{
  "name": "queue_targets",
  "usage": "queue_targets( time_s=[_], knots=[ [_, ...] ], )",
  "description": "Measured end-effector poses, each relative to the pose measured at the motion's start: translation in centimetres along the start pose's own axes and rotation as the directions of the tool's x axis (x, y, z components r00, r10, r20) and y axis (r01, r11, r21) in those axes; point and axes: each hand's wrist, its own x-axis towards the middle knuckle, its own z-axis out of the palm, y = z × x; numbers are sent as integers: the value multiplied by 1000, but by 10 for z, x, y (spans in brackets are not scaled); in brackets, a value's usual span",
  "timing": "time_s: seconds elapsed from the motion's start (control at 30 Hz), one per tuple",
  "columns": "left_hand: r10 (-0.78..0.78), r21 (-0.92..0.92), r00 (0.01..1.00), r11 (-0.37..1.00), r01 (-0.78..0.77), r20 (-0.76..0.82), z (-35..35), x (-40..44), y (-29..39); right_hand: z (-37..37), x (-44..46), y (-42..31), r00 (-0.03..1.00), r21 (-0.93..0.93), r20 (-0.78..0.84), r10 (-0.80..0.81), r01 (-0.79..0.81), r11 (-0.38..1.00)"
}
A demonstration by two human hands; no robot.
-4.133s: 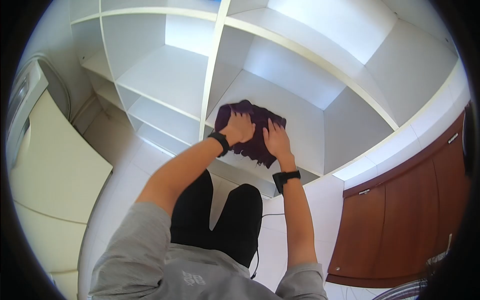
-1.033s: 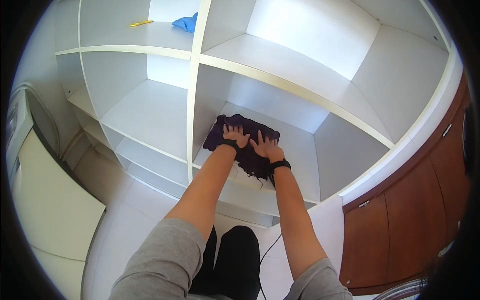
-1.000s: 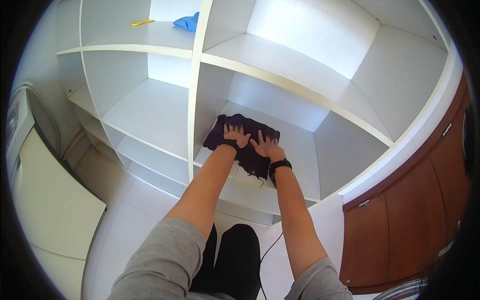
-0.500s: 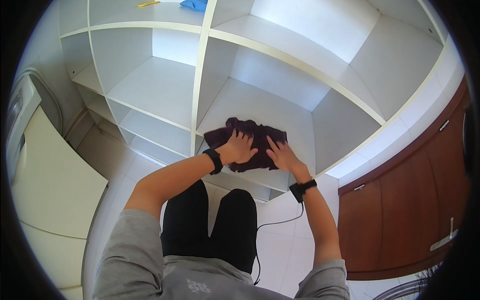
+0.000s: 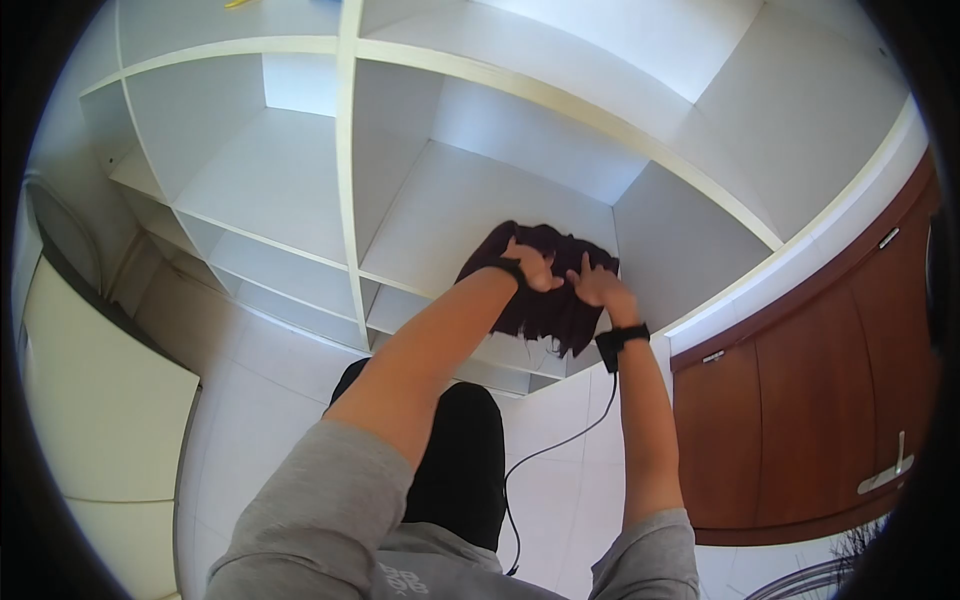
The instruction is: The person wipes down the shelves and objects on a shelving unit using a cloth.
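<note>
Left grip: My left hand (image 5: 533, 268) rests on the dark cloth (image 5: 550, 310) at its 11 o'clock; whether the fingers pinch it, I cannot tell.
Right grip: My right hand (image 5: 605, 287) touches it at 3 o'clock; clenched or loose, I cannot tell.
Cloth: Toward 5 o'clock in the shelf compartment (image 5: 440, 200), ragged edge at 6.
Handling: Light, even pressure from both hands should limit bunching and slipping over the front.

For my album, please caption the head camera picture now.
Left hand and right hand on dark cloth, on a white shelf.
</note>
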Motion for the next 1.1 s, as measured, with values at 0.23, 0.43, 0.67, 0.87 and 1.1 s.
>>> queue_targets(
  time_s=[0.23, 0.43, 0.67, 0.87, 1.1],
  knots=[
    [-75, -221, 964, 975, 17, -255, -18, 80, -13, -24, 76, 20, 989, -34, 118, 91, -88, 996],
    [-150, -51, 972, 988, 143, -181, -45, 99, -16, -29, 107, 25, 991, -22, 33, 127, -126, 992],
    [-141, -68, 975, 989, 131, -173, -37, 100, -11, -2, 141, 44, 993, -78, 21, 114, -112, 991],
    [-288, -209, 866, 953, 218, -409, 0, 128, 3, 42, 148, 54, 957, -70, -286, 45, -68, 995],
    [-311, -87, 921, 950, 299, -235, 11, 87, 12, 10, 56, 6, 971, 89, -206, 122, -106, 990]
  ],
)
